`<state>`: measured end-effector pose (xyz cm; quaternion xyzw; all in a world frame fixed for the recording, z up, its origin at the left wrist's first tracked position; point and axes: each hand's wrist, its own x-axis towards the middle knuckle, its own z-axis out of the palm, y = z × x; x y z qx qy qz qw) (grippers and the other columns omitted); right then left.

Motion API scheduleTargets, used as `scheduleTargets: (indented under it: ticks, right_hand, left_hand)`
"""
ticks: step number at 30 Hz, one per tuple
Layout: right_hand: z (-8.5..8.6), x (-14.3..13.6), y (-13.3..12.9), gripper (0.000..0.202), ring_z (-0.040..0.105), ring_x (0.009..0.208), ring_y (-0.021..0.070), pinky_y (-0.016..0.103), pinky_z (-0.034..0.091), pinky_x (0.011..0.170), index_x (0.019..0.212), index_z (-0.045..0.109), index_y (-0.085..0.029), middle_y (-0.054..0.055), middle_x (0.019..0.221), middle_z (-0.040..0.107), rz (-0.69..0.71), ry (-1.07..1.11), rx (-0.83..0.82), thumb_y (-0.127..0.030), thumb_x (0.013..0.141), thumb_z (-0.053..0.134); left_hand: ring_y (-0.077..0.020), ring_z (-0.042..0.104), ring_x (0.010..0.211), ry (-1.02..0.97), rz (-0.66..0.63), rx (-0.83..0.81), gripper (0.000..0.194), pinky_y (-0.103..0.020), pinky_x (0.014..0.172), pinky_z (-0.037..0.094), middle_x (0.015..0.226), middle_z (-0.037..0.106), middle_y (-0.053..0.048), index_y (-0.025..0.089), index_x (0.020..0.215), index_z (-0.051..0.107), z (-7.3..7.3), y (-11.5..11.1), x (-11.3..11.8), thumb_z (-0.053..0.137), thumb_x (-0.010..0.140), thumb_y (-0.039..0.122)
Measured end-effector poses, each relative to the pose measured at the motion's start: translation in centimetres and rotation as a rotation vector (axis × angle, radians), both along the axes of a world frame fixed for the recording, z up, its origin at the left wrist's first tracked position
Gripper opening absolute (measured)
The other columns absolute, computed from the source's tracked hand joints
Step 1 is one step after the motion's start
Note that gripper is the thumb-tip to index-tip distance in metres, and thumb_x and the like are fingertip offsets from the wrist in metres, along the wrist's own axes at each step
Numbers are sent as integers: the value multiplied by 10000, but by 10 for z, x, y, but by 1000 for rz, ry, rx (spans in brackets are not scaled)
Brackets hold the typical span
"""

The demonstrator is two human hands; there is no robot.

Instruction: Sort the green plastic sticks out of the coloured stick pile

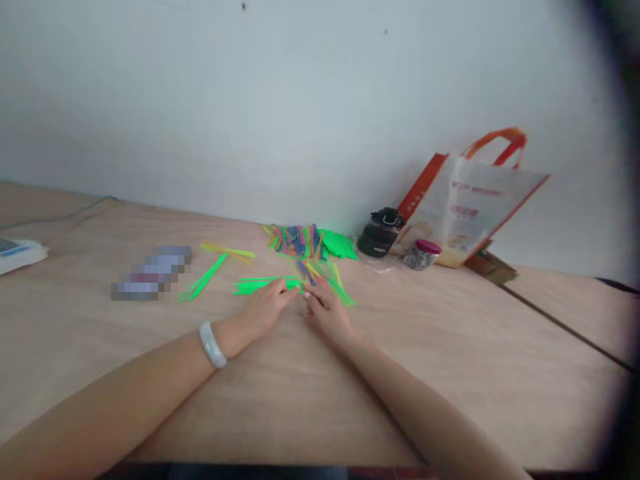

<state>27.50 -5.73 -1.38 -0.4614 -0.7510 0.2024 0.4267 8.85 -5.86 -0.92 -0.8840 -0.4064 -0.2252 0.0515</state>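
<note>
A bundle of thin bright green plastic strips (245, 288) lies flat on the table and runs under my left hand (267, 308). The fingers of that hand are closed on the strips near their right end. My right hand (327, 312) meets it there, its fingertips pinched at the end of the same bundle; the exact grip is partly hidden by the fingers. Just behind my right hand lies a loose group of multicoloured strips (336, 279). Farther back are a pile of mixed coloured strips (295, 241) and a stack of green strips (339, 245).
To the left lie separate green strips (209, 277), crossed yellow strips (227, 251), a blurred-out flat object (153, 273) and a white device (23, 253). At the right stand a dark bottle (379, 235), a jar with a red lid (423, 255) and a carrier bag (475, 207) by the wall.
</note>
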Motion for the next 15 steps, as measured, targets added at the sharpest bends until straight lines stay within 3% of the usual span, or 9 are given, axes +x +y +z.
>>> scheduleTargets:
  ticks: [4,9,12,15]
  right_hand:
    - [-1,-2,0,309,572,707,186,341,470,706,1070,670,-231,24,657,605,-8,18,10,-291,859,452]
    - [3,-3,2,364,580,851,200,364,457,799,1143,633,-224,58,862,658,-75,38,77,-383,868,455]
    - [7,4,6,417,572,881,202,354,454,797,1164,619,-210,79,967,645,-181,45,116,-443,870,437]
    - [8,18,13,430,573,809,191,328,463,733,1116,639,-187,82,920,635,-284,41,102,-454,877,402]
  left_hand:
    - [-162,527,796,-18,-8,22,335,-266,697,452,907,540,-51,189,1201,535,-1,-3,1,342,932,142]
    - [-175,538,929,-97,3,105,361,-297,801,467,1020,547,-63,196,1248,458,4,2,-1,348,914,116]
    - [-200,522,1001,-123,137,149,311,-334,870,450,1052,560,-77,175,1169,496,12,16,-20,362,895,113]
    - [-239,529,998,-116,407,143,313,-361,871,444,1047,571,-112,123,1147,509,18,35,-53,397,855,104]
